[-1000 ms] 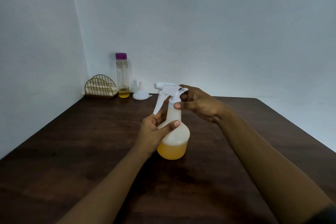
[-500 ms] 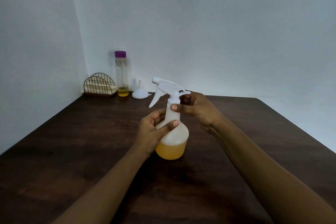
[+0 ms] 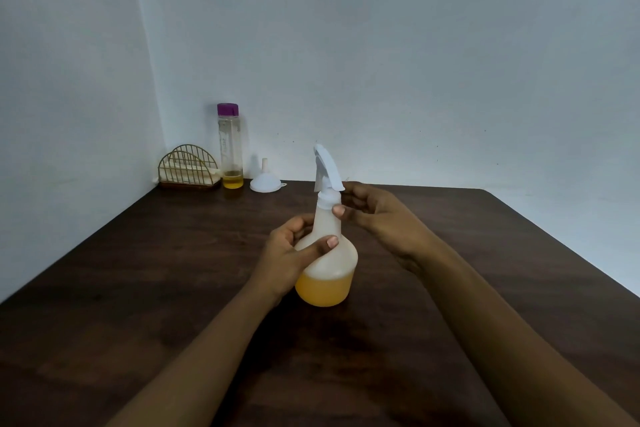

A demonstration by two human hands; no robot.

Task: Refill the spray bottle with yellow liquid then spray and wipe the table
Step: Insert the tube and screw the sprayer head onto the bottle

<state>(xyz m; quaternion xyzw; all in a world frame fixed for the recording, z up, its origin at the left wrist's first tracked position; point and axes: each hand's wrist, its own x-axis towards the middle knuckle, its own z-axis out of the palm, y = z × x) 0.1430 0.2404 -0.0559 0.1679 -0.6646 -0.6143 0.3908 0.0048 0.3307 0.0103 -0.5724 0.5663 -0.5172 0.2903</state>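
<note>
A translucent spray bottle [image 3: 329,274] stands upright on the dark wooden table [image 3: 138,288], its lower part filled with yellow liquid. My left hand [image 3: 291,253] grips its shoulder, thumb across the front. My right hand [image 3: 374,215] pinches the neck just under the white spray head [image 3: 327,172], whose nozzle points away from me. At the back left stands a tall clear bottle [image 3: 230,149] with a purple cap and a little yellow liquid at its bottom. A white funnel [image 3: 265,180] lies upside down beside it.
A gold wire holder [image 3: 188,168] with pale folded cloths sits in the back left corner against the walls. The table's right edge runs diagonally at the right.
The spray head has turned: its nozzle pointed left a second ago and now points away from me. My right hand has shifted around the neck. The left hand stays on the bottle.
</note>
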